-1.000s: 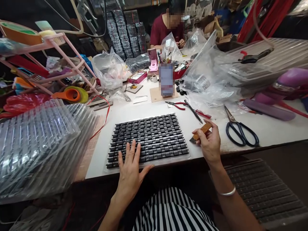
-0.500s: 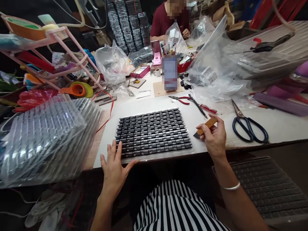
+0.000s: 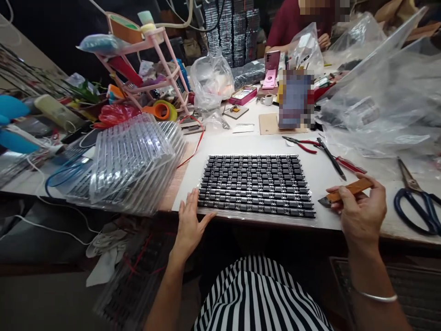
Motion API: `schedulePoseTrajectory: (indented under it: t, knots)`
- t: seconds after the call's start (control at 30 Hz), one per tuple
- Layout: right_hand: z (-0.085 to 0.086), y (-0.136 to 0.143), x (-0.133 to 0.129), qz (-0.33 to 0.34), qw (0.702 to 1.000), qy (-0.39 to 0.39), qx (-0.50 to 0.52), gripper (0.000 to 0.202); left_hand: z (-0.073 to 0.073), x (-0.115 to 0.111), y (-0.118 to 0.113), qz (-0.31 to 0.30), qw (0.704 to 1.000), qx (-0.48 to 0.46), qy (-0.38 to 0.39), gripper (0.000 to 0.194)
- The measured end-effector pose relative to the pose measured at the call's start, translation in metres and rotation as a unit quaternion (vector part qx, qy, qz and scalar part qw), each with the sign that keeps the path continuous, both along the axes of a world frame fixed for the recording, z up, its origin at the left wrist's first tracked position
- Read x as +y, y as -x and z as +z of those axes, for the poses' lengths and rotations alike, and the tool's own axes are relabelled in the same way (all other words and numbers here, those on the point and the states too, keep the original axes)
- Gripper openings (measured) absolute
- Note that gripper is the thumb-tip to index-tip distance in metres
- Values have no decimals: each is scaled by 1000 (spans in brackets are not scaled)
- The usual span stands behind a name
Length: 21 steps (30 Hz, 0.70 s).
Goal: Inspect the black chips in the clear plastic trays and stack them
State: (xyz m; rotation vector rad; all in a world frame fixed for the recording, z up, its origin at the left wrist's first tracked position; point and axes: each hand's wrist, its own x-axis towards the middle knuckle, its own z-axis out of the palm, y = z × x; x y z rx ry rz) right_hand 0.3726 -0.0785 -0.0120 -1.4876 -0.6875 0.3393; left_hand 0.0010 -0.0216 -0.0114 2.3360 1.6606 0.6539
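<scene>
Cluttered workshop counter (image 3: pixel 237 143); co-worker in a maroon shirt (image 3: pixel 287 23) across the far edge, stack of clear trays (image 3: pixel 134 158) at the left end.

Clear tray (image 3: pixel 248 216) with rows of black parts (image 3: pixel 255 184) sits flat, mid-counter, its front rim right along the counter's front edge. Can't tell if it overhangs.

Left hand (image 3: pixel 189 220): fingers spread, at the tray's front-left corner, thumb by the front rim. Looks like light contact, no grip. Right hand (image 3: pixel 361 211): closed round a brown-handled blade (image 3: pixel 354 186), tip pointing at the tray's right edge, just short of it.

Risks, my read:
- Tray so near the front edge: a bump or pull toward the person could tip it and spill rows.
- Exposed tip near the front-right corner: a careless sweep could nick parts or dislodge one.
- Left hand only steadies one corner, so a push from the right could skew the tray.
- Red-handled pliers (image 3: pixel 305 145) and scissors (image 3: pixel 413 187) behind and beside the right hand: snag hazard.
</scene>
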Motion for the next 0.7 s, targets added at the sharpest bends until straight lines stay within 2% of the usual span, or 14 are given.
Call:
schedulePoseTrajectory:
  t: [0.47,0.7]
  knots:
    - [-3,-5,2,-37,999,24,17,65,5,1,0,43,998,-48,0,82]
    - [-7,-8,0,-48,998,48,8,65,7,-2,-4,57,995,-77,29,75]
